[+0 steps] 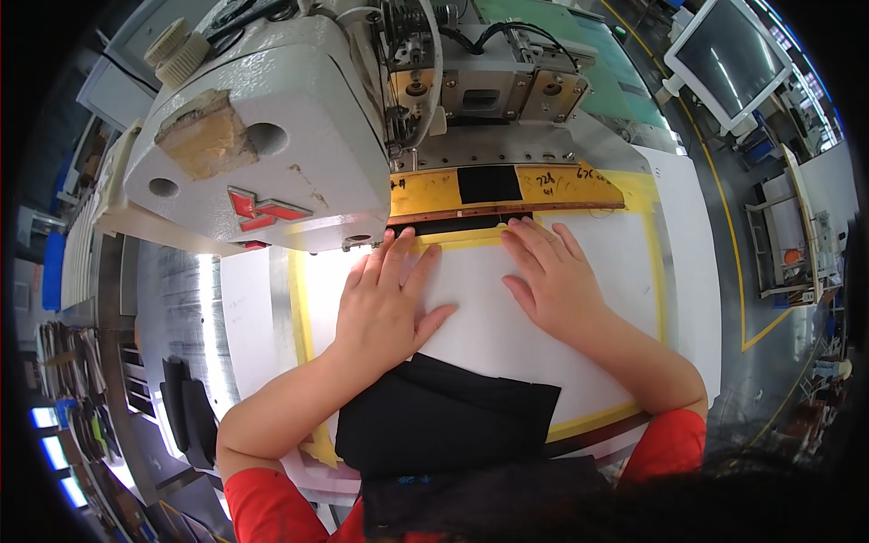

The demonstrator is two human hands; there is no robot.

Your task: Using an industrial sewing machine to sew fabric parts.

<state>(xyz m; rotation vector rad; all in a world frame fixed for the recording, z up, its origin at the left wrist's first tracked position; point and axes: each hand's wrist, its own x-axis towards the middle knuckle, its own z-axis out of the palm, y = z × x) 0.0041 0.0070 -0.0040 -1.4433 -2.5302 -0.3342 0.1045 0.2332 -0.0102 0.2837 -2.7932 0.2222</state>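
Under the sewing machine's yellow clamp plate [425, 187], a narrow black fabric strip [457, 223] lies along the plate's near edge. My left hand [380, 303] rests flat with fingers stretched, its fingertips at the strip's left part beside the machine head. Flat as well, my right hand [557, 276] has its fingertips on the strip's right end, thumb spread away. Neither hand grasps anything. Below my left hand, a folded black cloth piece [444, 416] lies on the white work surface [489, 330]. A darker fabric piece [480, 498] sits nearest my body.
The white machine head [262, 136] stands close above my left hand. Yellow tape [661, 290] borders the white surface. Rolled black cloth [186, 412] lies on the metal table [181, 317] at left. A monitor [729, 59] stands at far right.
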